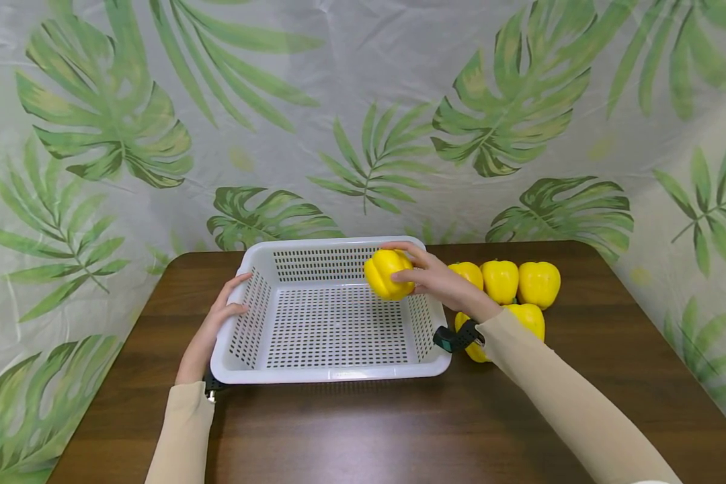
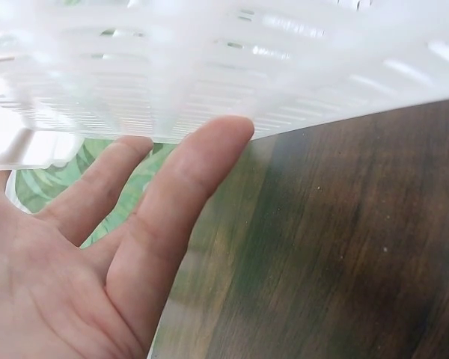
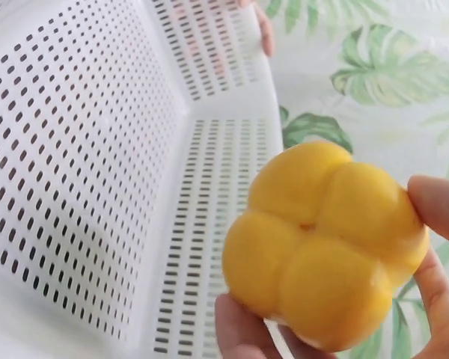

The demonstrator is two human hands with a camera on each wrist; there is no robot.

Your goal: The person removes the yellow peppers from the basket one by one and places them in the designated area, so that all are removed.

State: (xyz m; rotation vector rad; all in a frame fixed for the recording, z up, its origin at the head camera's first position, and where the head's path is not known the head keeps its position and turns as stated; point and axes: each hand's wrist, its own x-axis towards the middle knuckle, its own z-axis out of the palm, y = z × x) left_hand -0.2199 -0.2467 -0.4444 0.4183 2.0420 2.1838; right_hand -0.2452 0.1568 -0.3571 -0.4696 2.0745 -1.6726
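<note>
A yellow bell pepper (image 1: 388, 274) is pinched between the thumb and fingers of my right hand (image 1: 426, 272), above the right end of a white perforated plastic basket (image 1: 329, 378). In the right wrist view the lobed bottom of the bell pepper (image 3: 322, 247) faces the camera. My left hand (image 1: 213, 329) grips the basket's left rim, with fingertips over its edge. Seen in the left wrist view, other fingers (image 2: 165, 202) lie along the outside of the basket (image 2: 194, 67). No other pepper shows inside the basket.
Several more yellow bell peppers (image 1: 538, 284) stand on the brown wooden table (image 1: 363, 437), right of the basket; my right wrist partly hides some of them. A leaf-patterned cloth (image 1: 375, 87) hangs behind the table.
</note>
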